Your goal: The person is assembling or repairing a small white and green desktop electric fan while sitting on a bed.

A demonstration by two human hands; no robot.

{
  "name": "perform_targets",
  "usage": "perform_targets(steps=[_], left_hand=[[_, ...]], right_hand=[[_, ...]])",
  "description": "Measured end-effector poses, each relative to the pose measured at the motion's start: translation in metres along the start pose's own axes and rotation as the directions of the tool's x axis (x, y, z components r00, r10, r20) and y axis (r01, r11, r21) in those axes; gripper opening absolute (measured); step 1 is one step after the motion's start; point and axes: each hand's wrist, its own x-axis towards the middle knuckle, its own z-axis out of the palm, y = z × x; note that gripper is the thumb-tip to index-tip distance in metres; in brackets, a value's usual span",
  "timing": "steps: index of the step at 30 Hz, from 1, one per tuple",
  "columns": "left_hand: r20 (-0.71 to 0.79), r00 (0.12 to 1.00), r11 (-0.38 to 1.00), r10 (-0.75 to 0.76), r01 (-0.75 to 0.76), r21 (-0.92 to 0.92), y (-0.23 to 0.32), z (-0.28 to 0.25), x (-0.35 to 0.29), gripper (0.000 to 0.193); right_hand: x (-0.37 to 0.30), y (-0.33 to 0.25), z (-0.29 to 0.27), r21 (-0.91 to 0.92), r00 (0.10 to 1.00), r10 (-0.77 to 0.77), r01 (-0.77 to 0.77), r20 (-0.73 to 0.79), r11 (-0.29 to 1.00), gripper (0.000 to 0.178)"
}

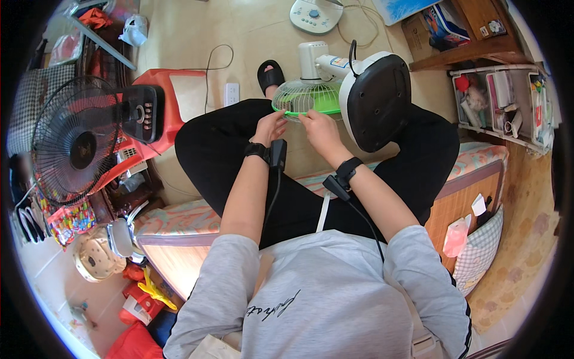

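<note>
Between my knees a white electric fan [311, 60] lies tipped over, its wire grille [287, 94] toward me and green blades showing behind the wires. Its base [379, 105], with a dark underside, leans by my right thigh. My left hand [270, 127] pinches the green rim at the near edge of the grille. A short way to the right, my right hand [323, 134] grips that same rim with thumb and fingers. What the fingertips press on is too small to make out.
A black fan [82, 149] stands at the left on a red plastic stool [173, 90]. A white power strip [232, 94] and cords lie on the floor. Another fan base [315, 15] stands ahead. To the right are a wooden cabinet [460, 57] and a storage rack [499, 105].
</note>
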Motion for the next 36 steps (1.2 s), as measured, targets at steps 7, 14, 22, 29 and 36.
perform_targets(steps=[7, 14, 22, 29, 36], left_hand=[[0.039, 0.999, 1.000, 0.027, -0.027, 0.011, -0.001, 0.002, -0.001, 0.040], [0.045, 0.999, 0.999, 0.028, -0.029, 0.029, 0.000, 0.002, -0.005, 0.043], [0.061, 0.998, 0.999, 0.020, -0.018, -0.029, 0.000, -0.008, 0.010, 0.044], [0.036, 0.999, 0.999, 0.039, -0.038, -0.038, 0.000, -0.002, 0.005, 0.039], [0.042, 0.993, 0.994, 0.110, -0.110, -0.007, -0.003, -0.003, 0.003, 0.037]], right_hand=[[-0.007, 0.030, 0.017, 0.545, 0.491, 0.283, -0.549, 0.824, -0.634, 0.028], [-0.010, 0.041, 0.030, 0.159, 0.367, -0.019, -0.449, 0.930, -0.879, 0.032], [-0.001, -0.007, 0.013, -0.047, 0.963, 0.199, -0.193, 0.184, 0.980, 0.014], [0.004, -0.002, 0.017, -0.057, 0.999, 0.036, -0.037, -0.024, 0.998, 0.015], [0.002, 0.014, 0.000, 0.538, 0.447, 0.308, -0.612, 0.840, -0.579, 0.026]])
